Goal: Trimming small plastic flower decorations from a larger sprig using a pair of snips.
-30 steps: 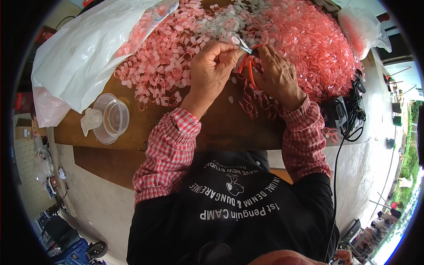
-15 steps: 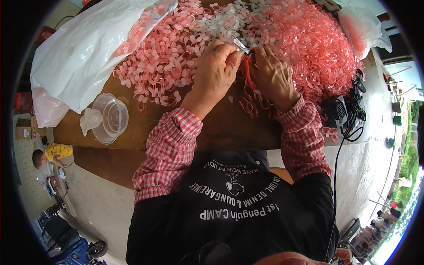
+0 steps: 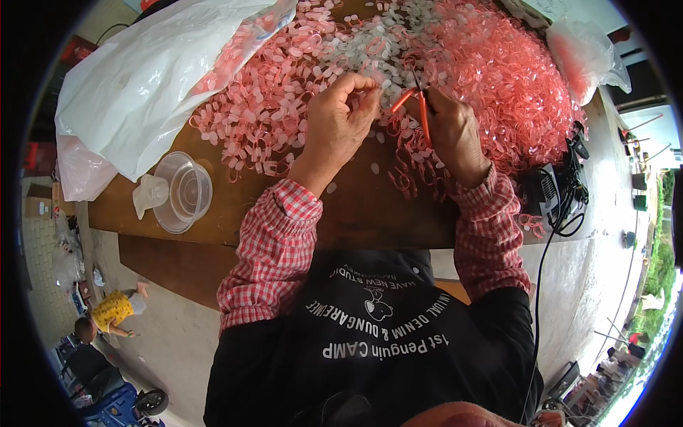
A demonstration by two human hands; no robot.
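Head view: The right hand (image 3: 454, 128) has its fingers wrapped around orange-handled cutters (image 3: 425, 119), beside the pink heap (image 3: 509, 85). The left hand's (image 3: 339, 119) thumb and forefinger come close together; any pinched piece cannot be confirmed. A white bag (image 3: 146, 92) overlaps loose pink pieces (image 3: 260, 117); a clear tub (image 3: 192, 203) stands left, black cables (image 3: 571, 192) lie right.

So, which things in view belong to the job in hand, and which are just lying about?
Likely in the job:
orange-handled cutters, held in the right hand
pink plastic pieces, heaped
pale discs near the pinched left hand

Apparently lying about:
clear round tub
black cables
blue wheeled vehicle
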